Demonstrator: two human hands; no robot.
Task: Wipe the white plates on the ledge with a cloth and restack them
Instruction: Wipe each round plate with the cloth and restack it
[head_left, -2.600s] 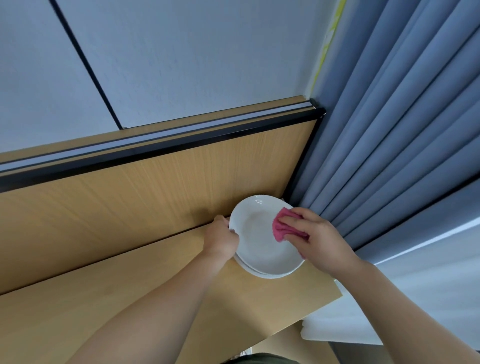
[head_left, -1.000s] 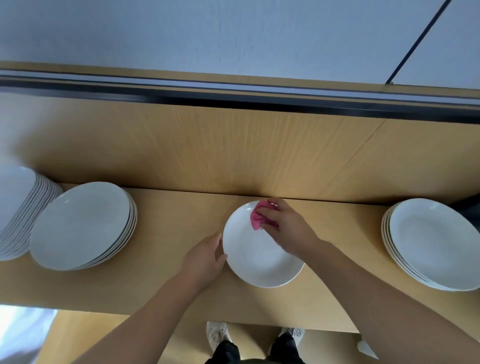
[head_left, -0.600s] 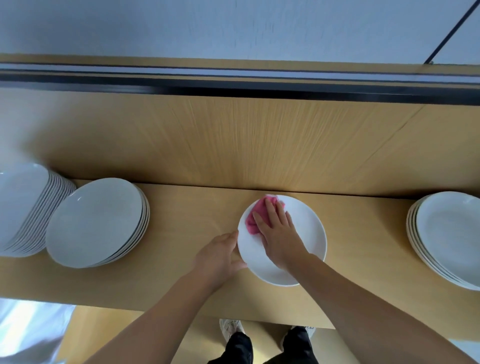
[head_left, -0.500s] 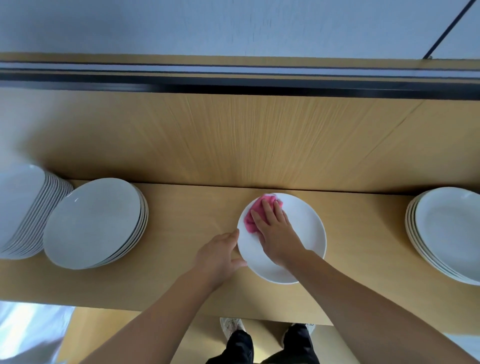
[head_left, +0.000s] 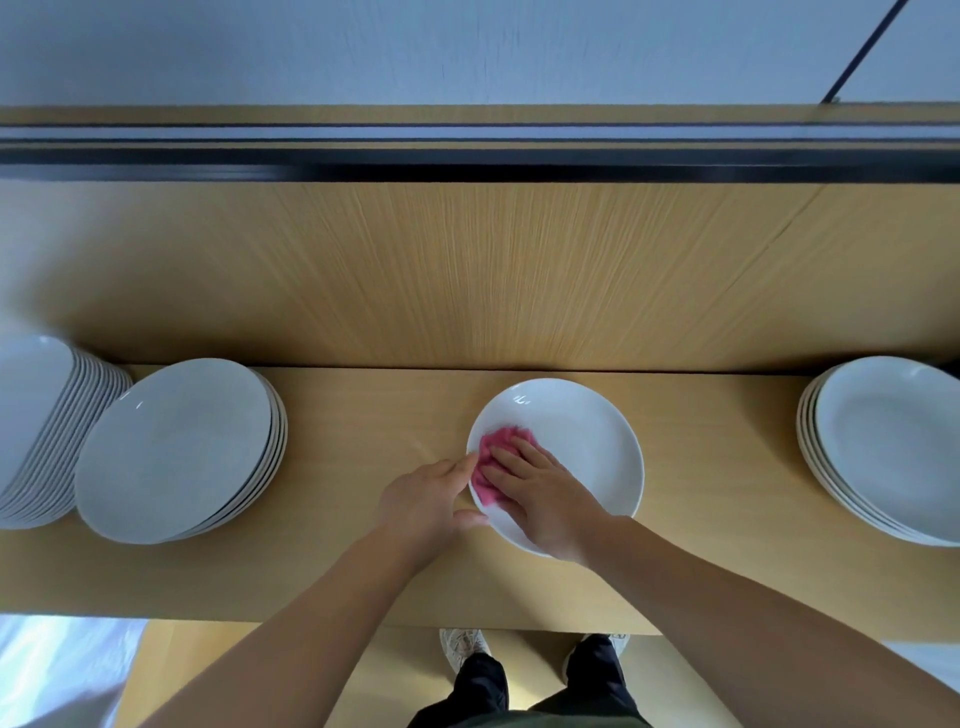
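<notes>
Head view: our left hand (head_left: 423, 501) cups the plate (head_left: 584, 441) at its left rim, thumb and fingers spread round the edge. Our right hand (head_left: 543, 501) lies flat, fingers straight, pressing the pink cloth (head_left: 497, 441) onto the plate's left side. Bare white lies rightward of them, likely our next sweep. Along the ledge (head_left: 374, 415) wait the left stack (head_left: 176, 447), taller stack (head_left: 36, 410) and right stack (head_left: 893, 441).

A single white plate (head_left: 576, 436) lies on the wooden ledge (head_left: 363, 415). The right hand (head_left: 540, 499) presses a pink cloth (head_left: 491, 467) flat against the plate's left side. The left hand (head_left: 423, 501) curls forefinger and thumb round the left rim. Two plate stacks (head_left: 176, 452) stand at the left and another stack (head_left: 893, 447) at the right, all well apart from it.
</notes>
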